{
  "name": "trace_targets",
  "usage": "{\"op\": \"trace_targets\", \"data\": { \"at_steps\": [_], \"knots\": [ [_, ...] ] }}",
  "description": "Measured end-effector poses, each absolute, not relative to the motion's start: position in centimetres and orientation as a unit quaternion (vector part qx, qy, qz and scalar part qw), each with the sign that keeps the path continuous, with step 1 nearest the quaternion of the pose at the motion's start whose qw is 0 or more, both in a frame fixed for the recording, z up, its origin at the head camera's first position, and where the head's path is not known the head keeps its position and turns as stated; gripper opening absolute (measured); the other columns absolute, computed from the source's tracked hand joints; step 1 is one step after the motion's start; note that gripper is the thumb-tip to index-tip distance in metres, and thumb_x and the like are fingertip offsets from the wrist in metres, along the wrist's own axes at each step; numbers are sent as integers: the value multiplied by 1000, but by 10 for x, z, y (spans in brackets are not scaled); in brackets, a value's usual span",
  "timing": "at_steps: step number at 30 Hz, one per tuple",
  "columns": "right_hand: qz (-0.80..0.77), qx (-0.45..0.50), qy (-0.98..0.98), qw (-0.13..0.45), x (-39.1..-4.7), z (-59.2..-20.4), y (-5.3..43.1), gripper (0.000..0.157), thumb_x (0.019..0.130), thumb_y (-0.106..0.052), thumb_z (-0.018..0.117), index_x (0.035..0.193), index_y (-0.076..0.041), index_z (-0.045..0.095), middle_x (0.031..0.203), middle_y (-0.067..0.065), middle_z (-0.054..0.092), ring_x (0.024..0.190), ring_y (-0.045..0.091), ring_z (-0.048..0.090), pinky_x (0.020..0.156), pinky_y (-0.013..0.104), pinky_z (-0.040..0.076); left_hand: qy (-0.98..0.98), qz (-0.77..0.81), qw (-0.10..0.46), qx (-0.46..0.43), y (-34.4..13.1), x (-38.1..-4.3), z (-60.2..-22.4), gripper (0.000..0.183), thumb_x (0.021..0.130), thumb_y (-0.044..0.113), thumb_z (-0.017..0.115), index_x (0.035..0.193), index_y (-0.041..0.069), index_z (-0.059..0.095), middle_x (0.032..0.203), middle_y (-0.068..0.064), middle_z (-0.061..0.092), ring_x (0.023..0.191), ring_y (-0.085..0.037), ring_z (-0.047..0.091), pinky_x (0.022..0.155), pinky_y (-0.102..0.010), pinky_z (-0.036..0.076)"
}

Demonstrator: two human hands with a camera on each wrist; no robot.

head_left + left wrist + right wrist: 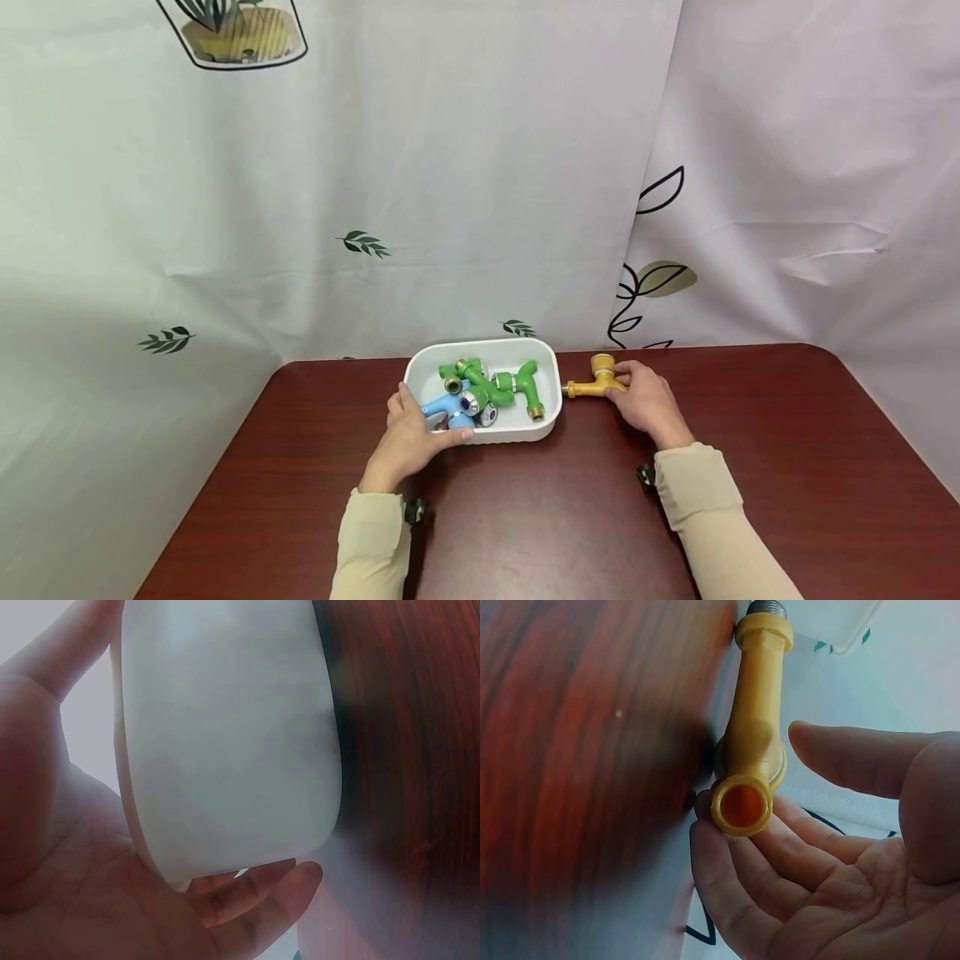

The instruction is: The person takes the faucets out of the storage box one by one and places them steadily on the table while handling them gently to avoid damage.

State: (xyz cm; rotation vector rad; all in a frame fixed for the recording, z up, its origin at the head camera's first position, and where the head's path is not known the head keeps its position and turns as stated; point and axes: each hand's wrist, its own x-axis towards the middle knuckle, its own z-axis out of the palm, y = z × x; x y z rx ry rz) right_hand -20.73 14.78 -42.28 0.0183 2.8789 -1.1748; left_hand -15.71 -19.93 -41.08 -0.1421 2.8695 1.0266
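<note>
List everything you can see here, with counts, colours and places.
Tray: one, white, on table
Yellow tap: one, yellow, right of tray
Green taps: at least two, green, overlapping in tray
Blue tap: at least one, light blue, in tray
Table: one, reddish brown, under tray
Backdrop: one, white, plant-printed, behind table
Wrist devices: two, black, one per arm
Sleeves: two, beige, one per arm
Left hand: one, bare, gripping tray
Right hand: one, bare, at yellow tap
</note>
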Motion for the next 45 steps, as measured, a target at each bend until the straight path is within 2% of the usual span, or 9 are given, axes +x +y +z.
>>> {"op": "trace_targets", "data": {
  "at_steps": [15,26,37,45],
  "knots": [
    [-373,3,928,15,-204,-419,150,45,96,-16,63,132,8,55,126,24,64,120,42,56,99,53,42,938,340,46,-48,-199,-157,-411,141,72,56,86,155,-10,-7,156,-31,9,138,-45,27,108,-55,37],
    [-376,7,926,2,-203,-417,149,44,97,-17,62,133,7,55,125,25,64,116,41,58,97,53,44,938,340,47,-50,-198,-157,-411,140,73,55,86,155,-10,-7,156,-32,9,137,-46,27,107,-56,38],
    [-392,-13,918,-51,-196,-402,133,43,97,-16,61,136,2,55,129,27,60,117,42,57,97,55,44,940,335,43,-46,-199,-158,-410,140,73,54,87,154,-12,-7,155,-33,11,136,-46,28,108,-56,37],
    [-391,-62,913,-102,-189,-397,112,41,94,-12,67,131,2,60,131,23,60,119,41,56,99,56,43,940,336,42,-45,-198,-158,-409,140,73,53,87,154,-12,-6,155,-33,12,136,-47,29,107,-57,37]
  ]
}}
